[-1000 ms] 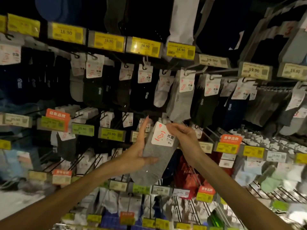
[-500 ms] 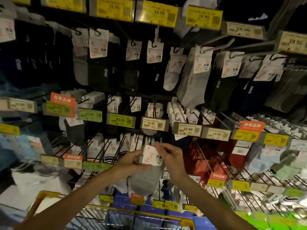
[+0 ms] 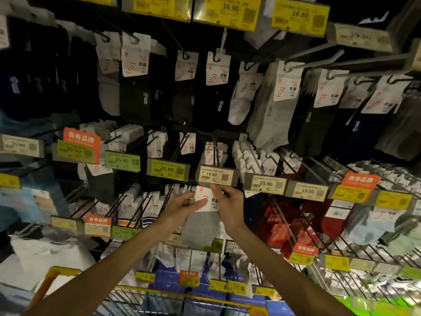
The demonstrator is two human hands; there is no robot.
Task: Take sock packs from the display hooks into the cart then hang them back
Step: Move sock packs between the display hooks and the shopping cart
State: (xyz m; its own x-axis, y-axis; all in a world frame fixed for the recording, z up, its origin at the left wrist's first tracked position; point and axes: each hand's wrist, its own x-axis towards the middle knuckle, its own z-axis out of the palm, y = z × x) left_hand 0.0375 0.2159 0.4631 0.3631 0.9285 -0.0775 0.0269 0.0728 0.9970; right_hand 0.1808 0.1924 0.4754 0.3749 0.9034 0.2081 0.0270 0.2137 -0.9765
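On my feed both hands are up at the middle rows of the sock rack. The left hand (image 3: 182, 207) pinches the sock pack (image 3: 201, 232) by its smooth white card header, with the thumb flat across the card's face. The right hand (image 3: 230, 206) grips the same card at its upper right edge, fingers curled. Below the card the sock hangs loose — soft grey knit, rounded at the toe. The card's top edge sits just under a cream price tag (image 3: 216, 175) reading 19.90, and I cannot tell whether its hole is on a hook. Slim metal hooks (image 3: 316, 58) jut from the rack above, carrying flat packs of black, white and grey socks. Near the bottom of my view is the cart (image 3: 57, 270), with a yellow rim over a silver wire grid — the pack is well above it.
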